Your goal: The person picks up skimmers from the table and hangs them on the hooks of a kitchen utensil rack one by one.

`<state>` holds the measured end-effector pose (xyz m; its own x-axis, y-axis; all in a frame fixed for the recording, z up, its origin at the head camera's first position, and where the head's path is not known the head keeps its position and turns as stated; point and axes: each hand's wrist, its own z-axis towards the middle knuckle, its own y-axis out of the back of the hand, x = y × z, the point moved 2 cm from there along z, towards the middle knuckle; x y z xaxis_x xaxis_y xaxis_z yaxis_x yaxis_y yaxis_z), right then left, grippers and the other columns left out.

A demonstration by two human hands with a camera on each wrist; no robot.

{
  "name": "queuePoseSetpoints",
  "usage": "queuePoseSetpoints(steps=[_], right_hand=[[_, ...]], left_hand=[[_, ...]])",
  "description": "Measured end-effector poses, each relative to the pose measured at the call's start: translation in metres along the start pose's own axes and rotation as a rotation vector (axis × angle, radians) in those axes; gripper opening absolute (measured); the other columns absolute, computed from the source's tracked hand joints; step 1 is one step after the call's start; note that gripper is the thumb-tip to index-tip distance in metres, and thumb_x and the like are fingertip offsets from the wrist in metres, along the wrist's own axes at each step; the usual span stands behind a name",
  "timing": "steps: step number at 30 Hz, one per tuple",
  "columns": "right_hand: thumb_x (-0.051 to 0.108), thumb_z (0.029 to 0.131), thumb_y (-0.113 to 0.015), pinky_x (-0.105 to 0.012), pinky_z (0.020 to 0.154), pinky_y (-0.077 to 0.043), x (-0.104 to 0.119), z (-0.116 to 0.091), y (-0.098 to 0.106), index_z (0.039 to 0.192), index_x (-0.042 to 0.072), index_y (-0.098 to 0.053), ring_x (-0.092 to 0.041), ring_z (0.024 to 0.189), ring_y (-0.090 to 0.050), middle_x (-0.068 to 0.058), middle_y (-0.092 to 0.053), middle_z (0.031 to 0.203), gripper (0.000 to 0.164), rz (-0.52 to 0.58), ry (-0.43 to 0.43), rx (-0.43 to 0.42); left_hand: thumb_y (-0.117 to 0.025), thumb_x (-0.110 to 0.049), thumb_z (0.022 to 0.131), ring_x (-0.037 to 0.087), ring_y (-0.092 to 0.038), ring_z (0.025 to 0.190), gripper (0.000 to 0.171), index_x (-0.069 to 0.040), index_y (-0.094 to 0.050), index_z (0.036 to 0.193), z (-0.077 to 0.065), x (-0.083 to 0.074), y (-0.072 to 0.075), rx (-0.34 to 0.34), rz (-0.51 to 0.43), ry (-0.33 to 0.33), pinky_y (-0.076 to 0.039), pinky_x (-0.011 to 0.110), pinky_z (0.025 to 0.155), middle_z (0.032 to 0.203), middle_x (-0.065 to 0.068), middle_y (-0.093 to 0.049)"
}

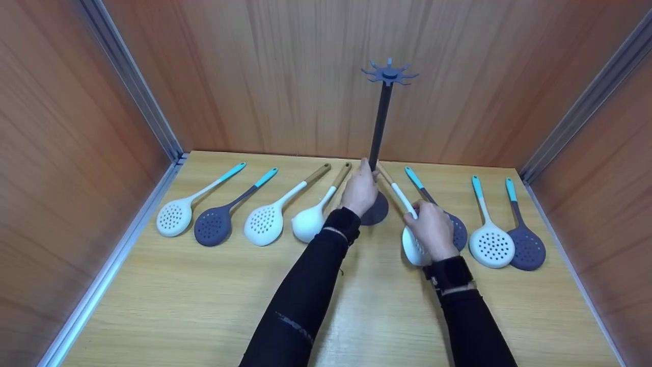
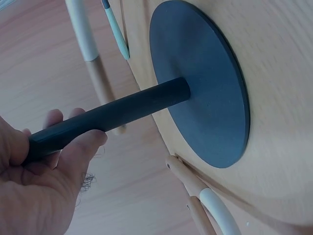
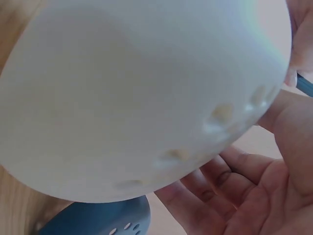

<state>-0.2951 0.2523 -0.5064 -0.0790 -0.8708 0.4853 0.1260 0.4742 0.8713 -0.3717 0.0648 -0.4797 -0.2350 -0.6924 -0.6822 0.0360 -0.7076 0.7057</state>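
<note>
My left hand (image 1: 359, 191) grips the lower part of a dark post (image 1: 382, 122), its fingers and thumb wrapped around it. The post belongs to a utensil stand with a ring of hooks (image 1: 389, 74) on top and a round base (image 2: 200, 88) on the table. To the right of the stand, my right hand (image 1: 432, 229) pinches a white skimmer (image 1: 402, 196) at its neck. This skimmer has a wooden handle end, which points toward the stand. Its perforated bowl (image 3: 122, 98) fills much of the right wrist view and hides part of the fingers.
Left of the stand lie a white skimmer (image 1: 174, 217), a dark skimmer (image 1: 213, 226), a wooden-handled skimmer (image 1: 264, 224) and a white ladle (image 1: 307, 223). On the right are a dark skimmer (image 1: 458, 232), a white skimmer (image 1: 491, 246) and another dark one (image 1: 528, 250). Wood panels surround the table.
</note>
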Motion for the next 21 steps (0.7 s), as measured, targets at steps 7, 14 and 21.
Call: queuePoseSetpoints(steps=[7, 14, 21], right_hand=[[0.025, 0.107, -0.071, -0.051, 0.088, -0.063, 0.001, 0.001, 0.007, 0.138, -0.001, -0.073, -0.036, 0.103, -0.078, -0.021, -0.081, 0.118, 0.04, 0.066, -0.015, 0.015], [0.023, 0.108, -0.064, -0.051, 0.092, -0.063, 0.003, 0.001, 0.016, 0.144, -0.001, -0.07, -0.036, 0.107, -0.076, -0.022, -0.078, 0.125, 0.043, 0.145, -0.016, -0.009], [0.019, 0.108, -0.061, -0.052, 0.099, -0.063, 0.008, 0.0, 0.025, 0.149, -0.001, -0.066, -0.037, 0.115, -0.075, -0.024, -0.075, 0.136, 0.045, 0.221, -0.014, -0.044]], left_hand=[[-0.053, -0.001, 0.114, 0.027, -0.081, 0.122, 0.056, 0.003, -0.038, 0.168, -0.006, 0.003, -0.001, -0.013, 0.007, -0.002, -0.067, 0.039, 0.099, 0.14, 0.012, -0.079], [-0.053, -0.001, 0.114, 0.026, -0.082, 0.109, 0.036, -0.005, -0.052, 0.15, -0.013, 0.004, 0.001, -0.022, 0.004, -0.005, -0.068, 0.041, 0.089, 0.123, 0.008, -0.08], [-0.052, -0.001, 0.115, 0.024, -0.083, 0.109, 0.026, -0.006, -0.054, 0.14, -0.021, 0.004, 0.002, -0.009, -0.008, -0.009, -0.068, 0.037, 0.085, 0.122, 0.007, -0.081]])
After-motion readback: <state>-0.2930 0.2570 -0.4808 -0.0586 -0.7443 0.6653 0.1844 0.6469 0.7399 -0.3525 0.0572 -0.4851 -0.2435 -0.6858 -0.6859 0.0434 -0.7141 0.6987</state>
